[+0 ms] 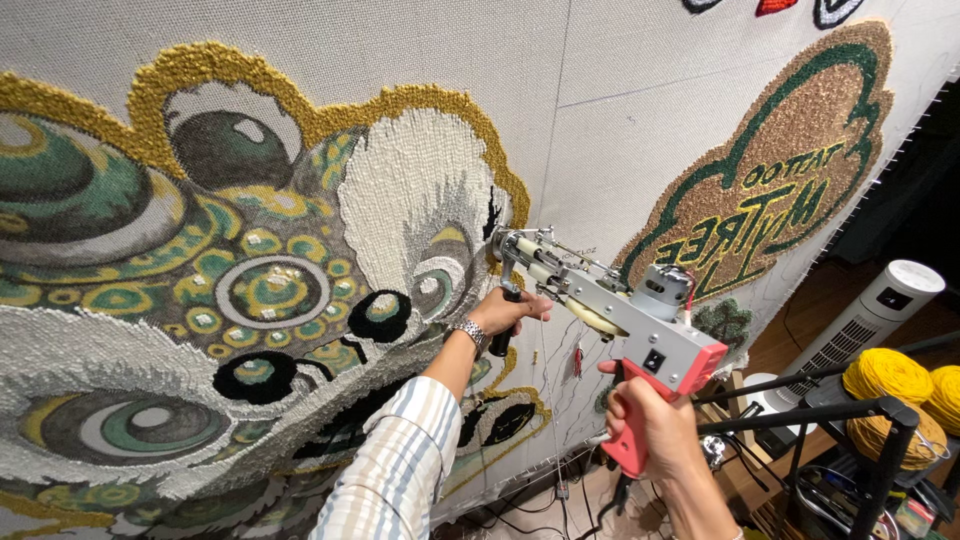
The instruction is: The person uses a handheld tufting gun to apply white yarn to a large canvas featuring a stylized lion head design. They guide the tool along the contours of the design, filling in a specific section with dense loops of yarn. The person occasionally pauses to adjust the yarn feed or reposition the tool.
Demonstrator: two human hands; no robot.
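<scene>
Two hands grip one tool here, before a stretched backing cloth that fills nearly the whole view and stands upright like a wall. Most of its left half is covered by a big tufted design of round eye shapes in green, gold, white and black, with a thick white patch near the middle. Up at the right sits a smaller tufted emblem, brown and gold with a green outline and mirrored lettering.

Lower right, apart from the cloth, a white tower fan stands on the floor, and beside it a black metal stand carries cones of yellow yarn.

Next in size comes the tufting gun, a grey metal body with a pinkish-red grip and a small motor on top. It is held out in front of the cloth, its nose pointing at the right edge of the big design, at or very close to the cloth beside the white patch; actual contact cannot be made out.

The left hand, with a striped sleeve and a metal wristwatch, is wrapped closed around the gun's black front handle. The right hand is closed around the red rear grip, below the body. Thin yarn strands hang down between the two hands.
</scene>
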